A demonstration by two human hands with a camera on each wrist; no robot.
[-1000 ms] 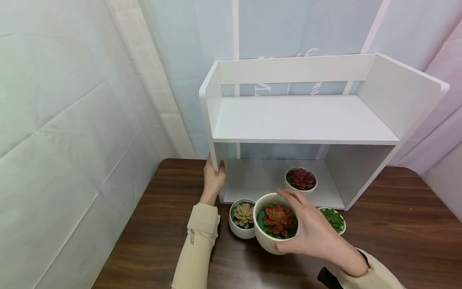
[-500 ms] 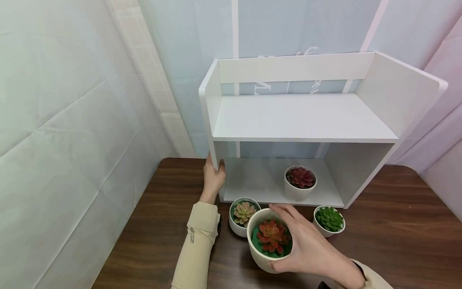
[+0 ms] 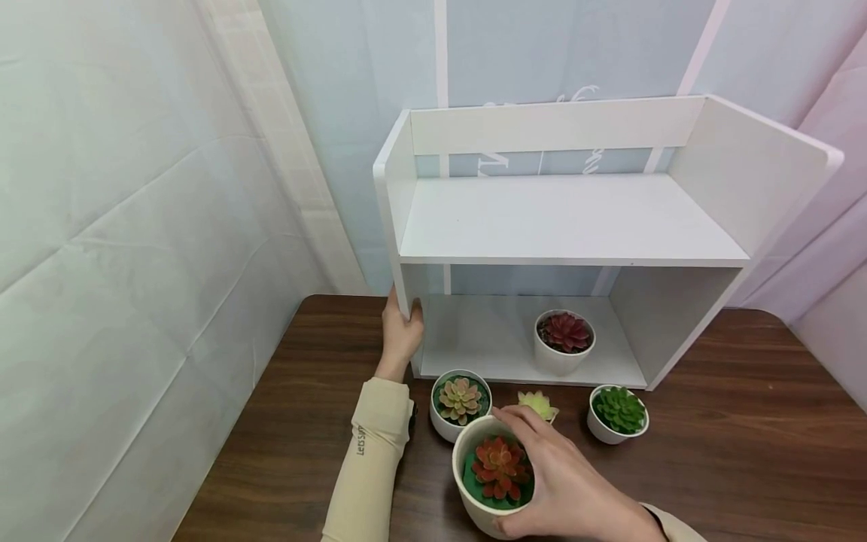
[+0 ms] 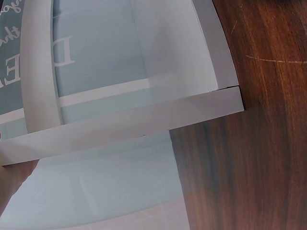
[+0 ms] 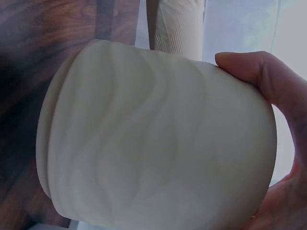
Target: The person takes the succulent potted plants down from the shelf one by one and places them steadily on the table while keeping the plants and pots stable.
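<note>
My right hand [image 3: 565, 478] grips the rim of a cream pot holding a red-orange succulent [image 3: 501, 467], thumb on the near side and fingers on the far side. In the right wrist view the wavy wall of this cream pot [image 5: 158, 139] fills the middle, above the wood. My left hand [image 3: 401, 335] holds the left side panel of the white shelf [image 3: 576, 218], its thumb on the inner side; most of its fingers are hidden behind the panel. That panel's edge [image 4: 129, 117] crosses the left wrist view.
On the lower board stands a white pot with a dark red succulent [image 3: 564, 342]. In front of the shelf are a pale pink-green succulent [image 3: 460, 403], a yellow-green one [image 3: 538, 404], partly hidden, and a green one [image 3: 618, 412], on the brown wooden table [image 3: 745, 452].
My right hand has brought the red-orange succulent's pot toward me and slightly left, uncovering the yellow-green succulent and the whole green one. My left hand has stayed on the panel.
</note>
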